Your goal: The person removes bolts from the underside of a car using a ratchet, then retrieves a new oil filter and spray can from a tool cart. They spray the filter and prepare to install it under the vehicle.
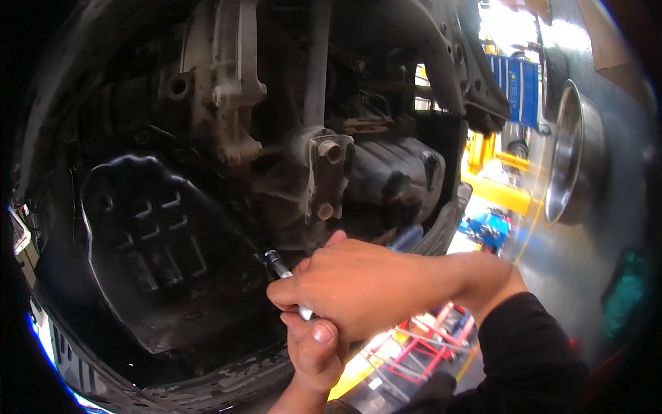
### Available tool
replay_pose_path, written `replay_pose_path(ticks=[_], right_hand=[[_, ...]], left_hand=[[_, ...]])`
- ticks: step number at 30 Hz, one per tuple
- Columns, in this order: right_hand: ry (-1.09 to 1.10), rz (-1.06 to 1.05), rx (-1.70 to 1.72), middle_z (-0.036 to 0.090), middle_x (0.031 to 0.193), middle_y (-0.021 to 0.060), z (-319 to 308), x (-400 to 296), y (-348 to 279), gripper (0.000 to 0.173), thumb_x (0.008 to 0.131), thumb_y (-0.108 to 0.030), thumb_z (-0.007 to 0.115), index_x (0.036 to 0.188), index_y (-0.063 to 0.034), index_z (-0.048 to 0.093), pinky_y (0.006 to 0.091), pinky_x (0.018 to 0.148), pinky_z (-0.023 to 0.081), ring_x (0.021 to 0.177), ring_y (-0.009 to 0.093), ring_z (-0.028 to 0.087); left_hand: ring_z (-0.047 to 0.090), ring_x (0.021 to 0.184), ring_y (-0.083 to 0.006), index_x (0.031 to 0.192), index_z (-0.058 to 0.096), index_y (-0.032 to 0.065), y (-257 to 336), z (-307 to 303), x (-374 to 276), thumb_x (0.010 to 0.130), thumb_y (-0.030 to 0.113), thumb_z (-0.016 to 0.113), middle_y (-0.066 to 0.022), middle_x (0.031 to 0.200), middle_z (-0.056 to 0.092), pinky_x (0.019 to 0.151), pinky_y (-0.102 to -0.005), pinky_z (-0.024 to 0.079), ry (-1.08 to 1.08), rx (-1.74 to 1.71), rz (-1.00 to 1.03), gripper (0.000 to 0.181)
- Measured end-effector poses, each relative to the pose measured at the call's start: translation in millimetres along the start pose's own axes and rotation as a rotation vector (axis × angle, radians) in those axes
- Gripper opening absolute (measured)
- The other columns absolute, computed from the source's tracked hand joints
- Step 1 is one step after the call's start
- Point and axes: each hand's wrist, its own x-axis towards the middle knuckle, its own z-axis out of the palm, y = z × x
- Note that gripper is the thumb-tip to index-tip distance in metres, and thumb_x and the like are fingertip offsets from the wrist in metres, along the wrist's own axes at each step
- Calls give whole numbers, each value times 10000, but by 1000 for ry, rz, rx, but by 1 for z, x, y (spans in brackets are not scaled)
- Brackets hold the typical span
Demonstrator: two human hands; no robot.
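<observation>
My right hand (357,287) reaches in from the right, its fingers wrapped around the chrome shaft of a socket tool (282,269). Below it, my left hand (313,352) closes its thumb and fingers about the shaft's lower end. The dark socket points up and left at the flange of a black stamped oil pan (150,248) under a vehicle. Whether it sits on a bolt head is too dark to tell. Above the hands hangs a bracket (326,176) with a large bolt. My right hand hides the rest of the tool.
Right of the bracket is a dark rounded housing (395,171), and a blurred blue object (406,238) shows behind my right wrist. Further right are a large metal bowl (563,155), a blue panel (514,90) bearing writing, yellow lift parts (499,194) and a red metal frame (429,341).
</observation>
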Motion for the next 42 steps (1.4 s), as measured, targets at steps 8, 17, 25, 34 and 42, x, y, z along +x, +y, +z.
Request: replay_pose_path(ticks=[8,17,25,34,42], right_hand=[[231,-1,174,693,912,184,31,-7,7,278,784,-180,715,1035,-97,627,480,777,519,880,411,680],[212,32,301,698,911,181,31,-11,4,212,829,-167,699,1005,-82,618,460,765,526,908,398,688],[218,21,388,706,902,167,31,-10,4,173,864,-186,691,969,-76,609,428,756,525,896,375,701],[188,2,318,690,831,162,19,-6,0,172,897,-228,661,949,-73,607,419,702,527,810,361,698],[188,-104,-48,599,669,105,-66,-5,-58,175,843,-249,636,826,-83,583,395,540,484,572,340,616]], left_hand=[[549,1225,-343,1244,422,14,4,-3,4,778,392,680,-299,1322,529,1074,-447,408,-37,185,32,653],[567,1195,-306,1252,428,17,6,-1,3,789,353,682,-287,1312,543,1060,-434,415,-40,135,11,625],[566,1180,-316,1217,432,-3,11,-1,3,798,331,688,-317,1302,537,1048,-437,420,-38,166,-4,594],[545,1214,-294,1261,417,-6,13,-5,1,801,329,720,-281,1310,527,1062,-428,405,-82,109,-50,645],[562,1186,-235,1426,330,-14,64,-4,17,802,224,804,-158,1270,550,1034,-395,428,-744,532,195,820]])
